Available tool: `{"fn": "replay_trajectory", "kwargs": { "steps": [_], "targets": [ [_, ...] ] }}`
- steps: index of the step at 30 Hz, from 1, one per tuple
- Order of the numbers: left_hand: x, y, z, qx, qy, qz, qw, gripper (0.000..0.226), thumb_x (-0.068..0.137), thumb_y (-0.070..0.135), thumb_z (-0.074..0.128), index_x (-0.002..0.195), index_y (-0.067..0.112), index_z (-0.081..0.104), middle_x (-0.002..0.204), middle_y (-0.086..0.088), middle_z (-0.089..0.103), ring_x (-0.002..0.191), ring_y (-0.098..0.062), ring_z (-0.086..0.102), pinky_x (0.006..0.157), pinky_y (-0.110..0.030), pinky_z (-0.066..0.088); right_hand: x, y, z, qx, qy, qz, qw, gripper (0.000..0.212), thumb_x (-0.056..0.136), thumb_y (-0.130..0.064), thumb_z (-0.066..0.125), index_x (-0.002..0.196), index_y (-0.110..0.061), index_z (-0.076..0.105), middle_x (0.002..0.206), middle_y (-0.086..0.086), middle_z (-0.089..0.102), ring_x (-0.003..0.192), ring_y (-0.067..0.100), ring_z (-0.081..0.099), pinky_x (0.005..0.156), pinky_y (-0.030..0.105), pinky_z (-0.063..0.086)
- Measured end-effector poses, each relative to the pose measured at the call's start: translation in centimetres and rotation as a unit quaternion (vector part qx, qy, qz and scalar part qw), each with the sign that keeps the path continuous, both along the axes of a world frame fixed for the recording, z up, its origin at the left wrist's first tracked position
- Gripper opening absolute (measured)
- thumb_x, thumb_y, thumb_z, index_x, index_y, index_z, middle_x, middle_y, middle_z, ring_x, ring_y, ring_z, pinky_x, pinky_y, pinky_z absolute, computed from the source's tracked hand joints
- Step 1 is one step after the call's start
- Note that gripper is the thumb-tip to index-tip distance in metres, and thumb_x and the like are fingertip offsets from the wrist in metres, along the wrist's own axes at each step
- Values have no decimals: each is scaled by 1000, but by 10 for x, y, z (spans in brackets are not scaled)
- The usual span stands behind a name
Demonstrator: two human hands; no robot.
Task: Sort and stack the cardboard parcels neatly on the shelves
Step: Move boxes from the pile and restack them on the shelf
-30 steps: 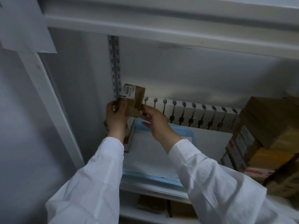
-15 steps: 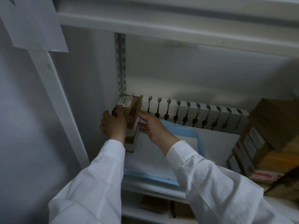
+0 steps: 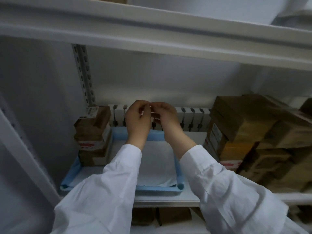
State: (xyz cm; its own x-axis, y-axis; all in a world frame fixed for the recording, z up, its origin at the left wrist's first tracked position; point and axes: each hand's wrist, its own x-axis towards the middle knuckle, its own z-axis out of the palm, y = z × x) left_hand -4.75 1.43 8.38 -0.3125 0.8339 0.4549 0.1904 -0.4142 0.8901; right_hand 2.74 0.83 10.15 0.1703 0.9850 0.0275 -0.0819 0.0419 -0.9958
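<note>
Hands: left hand and right hand are raised together, fingers curled, tips touching each other; I cannot tell if they pinch something small.
Shelf: white board, its front edge is under the forearms; the upper shelf is well above the hands.
Right pile: cardboard parcels, tilted, stacked unevenly, its left edge near the right wrist.
Tray: blue rim with a white sheet inside, lying between both piles and below the hands.
Left stack: parcels stacked upright on the tray's left back corner, against the upright post, apart from the left hand.
Top parcel: label on its upper left edge.
</note>
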Motion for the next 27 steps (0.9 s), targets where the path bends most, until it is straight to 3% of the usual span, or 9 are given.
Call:
{"fn": "replay_trajectory", "kwargs": {
  "steps": [4,10,13,15,17,19,22,24,27],
  "targets": [
    [47,-5,6,-16,-64,-74,995,19,88,-4,49,85,12,59,76,8,59,72,-6,56,66,-10,44,43,-13,11,55,-44,-62,996,13,94,-7,50,93,-10,63,90,5,64,80,13,60,61,12,45],
    [121,-14,11,-161,-62,-204,964,13,88,12,50,84,19,59,90,-5,64,92,-26,62,85,-38,50,111,-32,17,115,-154,-184,964,17,93,-9,51,101,-12,65,94,-1,63,78,3,58,58,1,42],
    [147,-24,16,-228,-46,-281,931,16,89,14,49,74,19,51,79,-4,57,79,-22,55,78,-32,42,138,-41,17,118,-216,-252,936,19,91,-18,51,105,-15,63,106,5,61,91,15,61,76,19,52],
    [164,-31,19,-279,-49,-308,908,26,92,16,44,67,20,46,70,-1,52,69,-17,49,70,-29,38,152,-50,22,113,-262,-263,921,22,91,-18,52,111,-13,59,116,9,56,98,20,58,80,27,49],
    [175,-35,20,-330,-74,-316,886,26,97,21,38,73,20,49,76,0,55,70,-13,49,73,-30,42,158,-59,31,131,-327,-254,901,27,92,-18,52,119,-13,56,121,6,51,91,10,53,76,18,45],
    [184,-37,17,-353,-99,-314,876,23,98,28,39,91,16,57,96,-6,59,82,-17,53,91,-37,46,160,-68,43,164,-362,-240,886,29,93,-18,52,121,-14,56,120,4,51,81,0,52,73,12,45],
    [192,-40,15,-351,-125,-324,870,36,95,43,43,116,16,54,114,-9,59,106,-27,54,99,-42,44,171,-71,53,169,-369,-220,887,28,93,-22,53,120,-15,58,121,5,56,99,13,58,83,26,52],
    [197,-42,17,-339,-131,-336,869,34,93,48,45,107,20,56,111,-8,61,104,-26,56,95,-40,45,184,-69,50,147,-381,-234,883,27,93,-23,52,118,-16,60,119,5,58,105,18,57,84,32,51],
    [204,-42,20,-352,-136,-317,870,59,84,58,53,125,16,52,118,-6,60,99,-23,56,91,-38,47,205,-64,39,99,-459,-287,835,28,90,-24,50,113,-14,62,116,7,60,107,27,55,86,39,49]
  ]
}}
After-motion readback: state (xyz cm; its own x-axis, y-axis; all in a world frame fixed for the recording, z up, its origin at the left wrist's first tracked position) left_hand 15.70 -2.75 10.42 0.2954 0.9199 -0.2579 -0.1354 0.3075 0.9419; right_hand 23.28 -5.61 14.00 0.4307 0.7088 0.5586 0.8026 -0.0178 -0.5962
